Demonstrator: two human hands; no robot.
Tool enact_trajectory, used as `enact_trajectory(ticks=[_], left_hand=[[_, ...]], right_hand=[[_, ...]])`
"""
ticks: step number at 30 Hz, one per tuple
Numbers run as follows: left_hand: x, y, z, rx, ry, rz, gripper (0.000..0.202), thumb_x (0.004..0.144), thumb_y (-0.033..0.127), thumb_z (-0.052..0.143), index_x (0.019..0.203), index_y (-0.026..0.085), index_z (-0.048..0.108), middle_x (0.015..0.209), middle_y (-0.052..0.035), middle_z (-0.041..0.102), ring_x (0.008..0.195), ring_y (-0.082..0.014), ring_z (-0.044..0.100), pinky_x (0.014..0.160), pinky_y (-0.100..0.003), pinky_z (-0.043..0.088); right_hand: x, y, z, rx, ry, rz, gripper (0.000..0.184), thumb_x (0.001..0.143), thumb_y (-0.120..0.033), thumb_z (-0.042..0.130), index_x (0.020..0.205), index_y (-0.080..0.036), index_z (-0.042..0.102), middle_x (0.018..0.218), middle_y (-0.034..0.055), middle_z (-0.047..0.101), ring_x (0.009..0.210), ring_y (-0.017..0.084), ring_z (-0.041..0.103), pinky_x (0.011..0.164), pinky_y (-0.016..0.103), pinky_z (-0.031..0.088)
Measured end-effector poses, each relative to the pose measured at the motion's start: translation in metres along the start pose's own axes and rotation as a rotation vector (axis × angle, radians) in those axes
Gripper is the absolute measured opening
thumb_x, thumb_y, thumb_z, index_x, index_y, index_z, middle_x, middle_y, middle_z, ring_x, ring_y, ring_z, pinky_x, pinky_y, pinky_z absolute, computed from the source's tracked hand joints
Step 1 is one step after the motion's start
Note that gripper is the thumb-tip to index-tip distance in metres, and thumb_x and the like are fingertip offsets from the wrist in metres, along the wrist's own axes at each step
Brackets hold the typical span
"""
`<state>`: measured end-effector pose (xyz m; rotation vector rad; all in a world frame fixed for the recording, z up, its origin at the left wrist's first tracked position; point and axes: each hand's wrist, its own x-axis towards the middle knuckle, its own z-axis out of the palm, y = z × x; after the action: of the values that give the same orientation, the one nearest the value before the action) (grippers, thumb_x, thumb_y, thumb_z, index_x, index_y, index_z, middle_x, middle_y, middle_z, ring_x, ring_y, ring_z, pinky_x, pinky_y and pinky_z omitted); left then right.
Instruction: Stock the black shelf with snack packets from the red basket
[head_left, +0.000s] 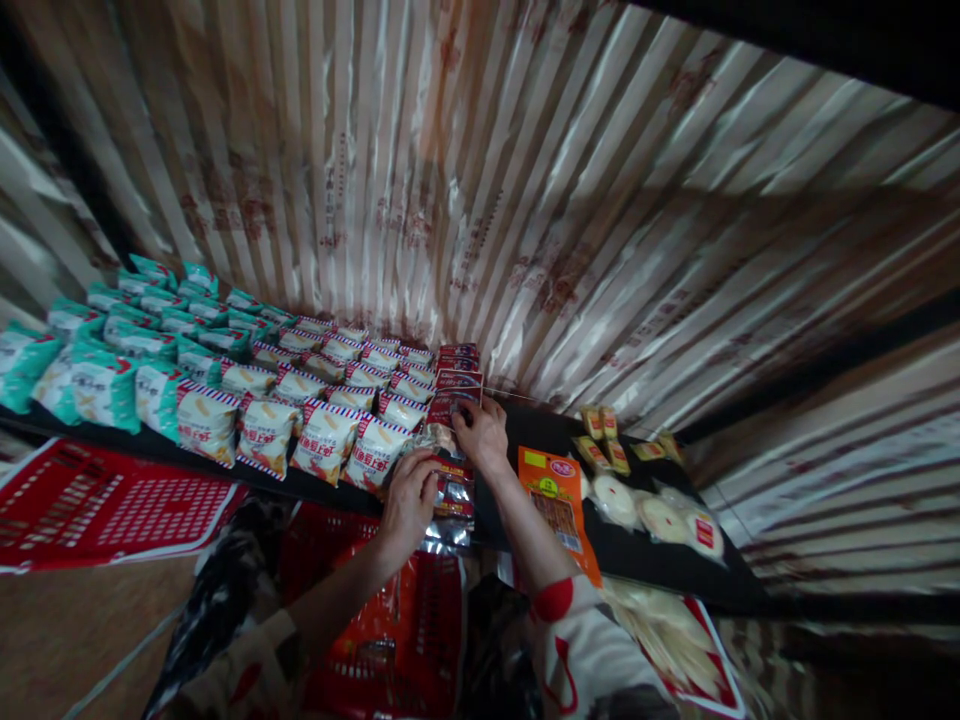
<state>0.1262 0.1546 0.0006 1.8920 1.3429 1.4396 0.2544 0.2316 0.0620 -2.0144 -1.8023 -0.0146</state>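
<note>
A column of dark red snack packets (457, 380) lies on a black shelf, in front of both my hands. My right hand (481, 435) has its fingers closed on a packet in that column. Lower down, my left hand (409, 498) curls its fingers at the left edge of the nearest dark red packet (453, 490), whose front end is shiny silver. To the left stand rows of white snack bags with striped edges (326, 440). The fingertips of both hands are partly hidden.
Teal bags (105, 385) fill the shelf's left end. Right of my arm lie an orange packet (551, 490), round pale packs (664, 520) and small yellow packs (596, 425). Red baskets (120, 505) stand below the black shelf (502, 500). Pleated plastic sheeting (480, 200) hangs behind.
</note>
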Motion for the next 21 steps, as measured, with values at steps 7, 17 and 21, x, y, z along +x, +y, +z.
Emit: enact_trajectory(ticks=[7,17,21], left_hand=[[0.003,0.000,0.000,-0.006,0.011,-0.022,0.022,0.080,0.007,0.045,0.087,0.020,0.062,0.102,-0.0056,0.062,0.098,-0.0179,0.058,0.089,-0.039,0.050],[-0.001,0.007,-0.007,0.126,-0.066,-0.041,0.020,0.081,0.012,0.049,0.091,0.022,0.063,0.106,-0.0043,0.062,0.103,-0.0199,0.055,0.092,-0.040,0.047],[0.000,0.012,-0.011,0.180,-0.085,-0.026,0.016,0.081,0.016,0.052,0.089,0.023,0.064,0.107,-0.0031,0.063,0.101,-0.0214,0.054,0.090,-0.041,0.047]], right_hand=[[0.000,0.000,0.007,0.018,0.020,-0.073,0.032,0.081,-0.030,0.050,0.108,-0.022,0.066,0.131,0.0081,0.050,0.131,0.028,0.027,0.104,0.045,0.027],[-0.003,-0.013,0.007,-0.035,-0.150,-0.271,0.030,0.081,-0.037,0.054,0.107,-0.028,0.065,0.123,0.0037,0.059,0.129,0.029,0.032,0.104,0.048,0.025],[-0.002,-0.008,0.009,-0.051,-0.211,-0.303,0.032,0.082,-0.037,0.053,0.111,-0.026,0.063,0.127,0.0045,0.056,0.128,0.028,0.035,0.103,0.045,0.028]])
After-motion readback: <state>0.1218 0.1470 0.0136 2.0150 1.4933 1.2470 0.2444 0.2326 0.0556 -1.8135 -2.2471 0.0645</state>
